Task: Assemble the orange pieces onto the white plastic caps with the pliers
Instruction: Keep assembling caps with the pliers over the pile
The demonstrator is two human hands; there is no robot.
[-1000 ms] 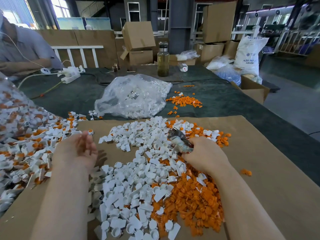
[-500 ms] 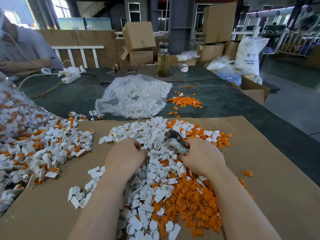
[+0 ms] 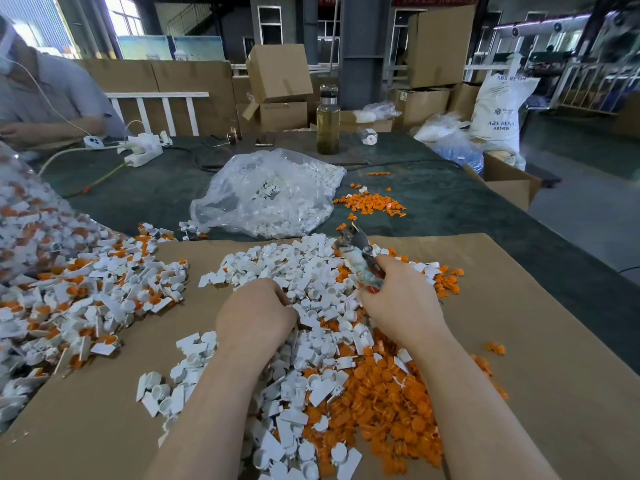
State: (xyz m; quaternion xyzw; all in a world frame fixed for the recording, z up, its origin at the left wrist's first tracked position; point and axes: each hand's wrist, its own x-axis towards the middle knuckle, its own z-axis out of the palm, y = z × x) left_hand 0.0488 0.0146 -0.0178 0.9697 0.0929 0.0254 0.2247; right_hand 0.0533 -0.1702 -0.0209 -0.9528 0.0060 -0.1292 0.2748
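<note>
Both hands lie on a cardboard sheet point(image 3: 519, 341) spread over the worktop point(image 3: 450, 209). The left hand point(image 3: 254, 315) sits on the pile of caps point(image 3: 304, 271), which reaches ahead of and between the hands. The right hand point(image 3: 401, 306) holds the pliers point(image 3: 358, 252), pointing away from it. Nearer than the right hand lies the heap of loose pieces point(image 3: 388, 410). Left of the left hand spreads a heap of assembled caps point(image 3: 86, 299). Beyond the hands a bag point(image 3: 266, 195) lies on the worktop, a bottle point(image 3: 328, 121) behind it.

Dark table point(image 3: 485, 216) carries cardboard sheet point(image 3: 554, 341), plastic bag point(image 3: 263, 195), bottle point(image 3: 328, 123).
</note>
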